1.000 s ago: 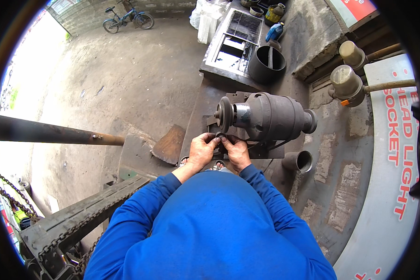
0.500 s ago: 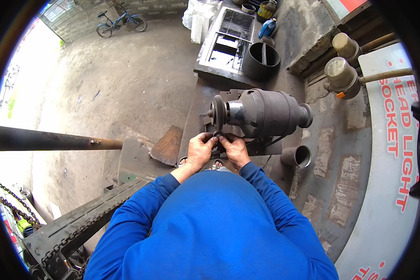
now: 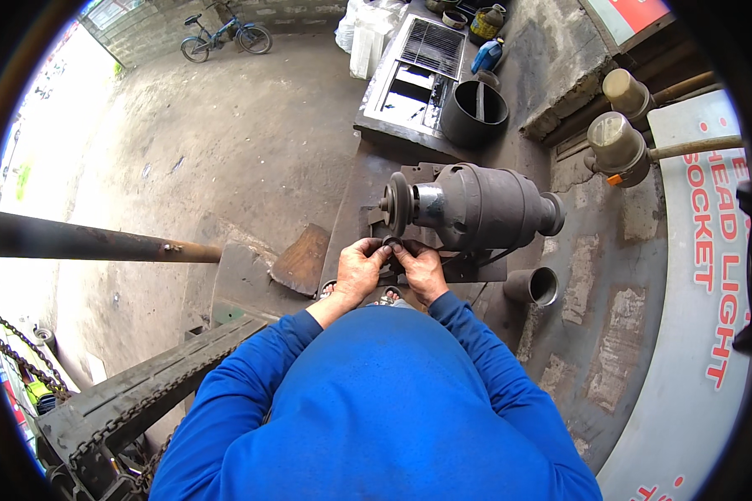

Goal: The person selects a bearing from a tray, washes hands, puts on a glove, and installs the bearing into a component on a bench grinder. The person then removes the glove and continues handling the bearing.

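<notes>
Between my fingertips is a small dark ring-shaped part (image 3: 391, 241), pinched from both sides. My left hand (image 3: 361, 269) is closed on its left edge, thumb and fingers curled. My right hand (image 3: 423, 269) grips the opposite edge, its other fingers partly hidden underneath. Just beyond the hands stands a grey bench grinder (image 3: 493, 204), its motor body lying sideways. The grinding wheel (image 3: 399, 203) sits at its left end, right above the ring in the picture; whether the ring touches it I cannot tell.
A short metal cylinder (image 3: 533, 286) stands right of my hands. Beyond the grinder are a dark bucket (image 3: 475, 113) and a blue bottle (image 3: 487, 55). A wooden block (image 3: 302, 260) lies to the left, near a long pipe (image 3: 100, 240) and a chained steel beam (image 3: 150, 376). A signboard (image 3: 685, 334) lines the right.
My view has shifted slightly, so the grinder and surroundings sit a little further right and lower. Both hands keep the same pinch on the ring.
</notes>
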Motion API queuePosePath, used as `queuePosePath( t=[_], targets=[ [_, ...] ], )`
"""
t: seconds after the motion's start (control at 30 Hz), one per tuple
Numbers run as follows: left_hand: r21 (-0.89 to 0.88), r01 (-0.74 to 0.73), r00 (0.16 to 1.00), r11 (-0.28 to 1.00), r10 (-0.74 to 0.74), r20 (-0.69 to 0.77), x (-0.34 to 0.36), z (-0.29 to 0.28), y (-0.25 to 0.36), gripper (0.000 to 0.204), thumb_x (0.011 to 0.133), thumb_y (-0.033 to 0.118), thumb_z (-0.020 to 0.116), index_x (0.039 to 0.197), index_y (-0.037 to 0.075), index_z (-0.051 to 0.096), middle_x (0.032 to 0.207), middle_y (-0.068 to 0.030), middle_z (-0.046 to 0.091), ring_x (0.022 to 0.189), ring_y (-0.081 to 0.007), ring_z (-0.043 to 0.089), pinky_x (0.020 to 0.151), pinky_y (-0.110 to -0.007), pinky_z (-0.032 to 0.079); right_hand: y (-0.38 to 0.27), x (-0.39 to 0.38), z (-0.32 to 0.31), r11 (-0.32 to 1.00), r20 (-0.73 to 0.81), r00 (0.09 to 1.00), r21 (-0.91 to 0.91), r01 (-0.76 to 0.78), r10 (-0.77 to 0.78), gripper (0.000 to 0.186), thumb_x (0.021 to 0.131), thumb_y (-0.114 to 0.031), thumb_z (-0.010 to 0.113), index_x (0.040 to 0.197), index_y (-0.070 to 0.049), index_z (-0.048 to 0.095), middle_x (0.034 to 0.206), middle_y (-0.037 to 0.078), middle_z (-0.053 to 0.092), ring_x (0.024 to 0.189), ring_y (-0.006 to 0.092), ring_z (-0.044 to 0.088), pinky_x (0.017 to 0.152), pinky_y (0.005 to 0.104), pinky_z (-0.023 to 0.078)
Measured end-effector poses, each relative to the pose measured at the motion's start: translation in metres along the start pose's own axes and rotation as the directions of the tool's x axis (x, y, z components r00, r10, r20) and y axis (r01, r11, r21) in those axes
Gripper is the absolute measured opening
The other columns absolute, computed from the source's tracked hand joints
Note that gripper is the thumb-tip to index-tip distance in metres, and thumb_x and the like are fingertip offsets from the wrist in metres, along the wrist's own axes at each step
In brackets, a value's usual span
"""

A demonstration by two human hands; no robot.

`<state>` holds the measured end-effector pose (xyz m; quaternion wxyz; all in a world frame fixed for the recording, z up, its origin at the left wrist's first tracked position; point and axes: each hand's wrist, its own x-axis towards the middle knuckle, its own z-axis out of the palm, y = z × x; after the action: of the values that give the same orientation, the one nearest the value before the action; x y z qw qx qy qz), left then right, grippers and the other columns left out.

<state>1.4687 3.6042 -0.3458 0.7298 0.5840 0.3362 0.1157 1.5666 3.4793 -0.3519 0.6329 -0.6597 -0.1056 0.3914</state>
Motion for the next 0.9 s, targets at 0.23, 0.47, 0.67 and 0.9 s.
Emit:
queuePosePath(
  t=[0.23, 0.47, 0.67, 0.9],
  targets=[
    [-0.014, 0.005, 1.0, 1.0, -0.005, 0.007, 0.0, 0.001, -0.003, 0.024, 0.095, 0.012, 0.075, 0.11, -0.005, 0.072, 0.096, -0.0105, 0.077, 0.087, -0.0134, 0.07, 0.08, -0.028, 0.057, 0.004, 0.002, -0.002, 1.0, -0.016, 1.0, 0.001, -0.026, 0.027, 0.028, 0.101, -0.023, 0.068, 0.114, 0.002, 0.073, 0.098, 0.007, 0.075, 0.086, 0.0127, 0.065, 0.078, 0.0281, 0.051],
    [-0.052, 0.013, 1.0, 0.999, -0.013, 0.002, -0.001, 0.004, -0.004, 0.025, 0.095, 0.014, 0.075, 0.11, -0.006, 0.071, 0.095, -0.0102, 0.075, 0.085, -0.0142, 0.069, 0.078, -0.029, 0.057, 0.004, 0.001, -0.004, 1.0, -0.006, 1.0, -0.022, 0.013, -0.013, 0.028, 0.101, -0.021, 0.068, 0.114, 0.003, 0.072, 0.099, 0.008, 0.074, 0.088, 0.0128, 0.065, 0.079, 0.0285, 0.051],
    [-0.029, -0.008, 1.0, 1.0, 0.008, -0.01, -0.002, 0.003, -0.003, 0.024, 0.096, 0.014, 0.074, 0.109, -0.006, 0.071, 0.094, -0.01, 0.075, 0.084, -0.0135, 0.069, 0.078, -0.029, 0.057, -0.003, 0.0, -0.002, 1.0, 0.016, 1.0, -0.005, 0.008, -0.008, 0.027, 0.101, -0.019, 0.067, 0.114, 0.005, 0.071, 0.102, 0.009, 0.074, 0.089, 0.0144, 0.066, 0.083, 0.0302, 0.053],
    [-0.03, -0.016, 1.0, 0.999, 0.016, -0.026, -0.001, 0.001, -0.004, 0.023, 0.095, 0.013, 0.075, 0.109, -0.005, 0.073, 0.093, -0.0087, 0.076, 0.083, -0.0118, 0.068, 0.076, -0.028, 0.056, -0.005, 0.001, 0.002, 1.0, 0.017, 1.0, -0.005, 0.003, -0.003, 0.027, 0.101, -0.019, 0.068, 0.112, 0.005, 0.071, 0.1, 0.009, 0.074, 0.089, 0.0149, 0.066, 0.082, 0.0299, 0.053]
  ],
)
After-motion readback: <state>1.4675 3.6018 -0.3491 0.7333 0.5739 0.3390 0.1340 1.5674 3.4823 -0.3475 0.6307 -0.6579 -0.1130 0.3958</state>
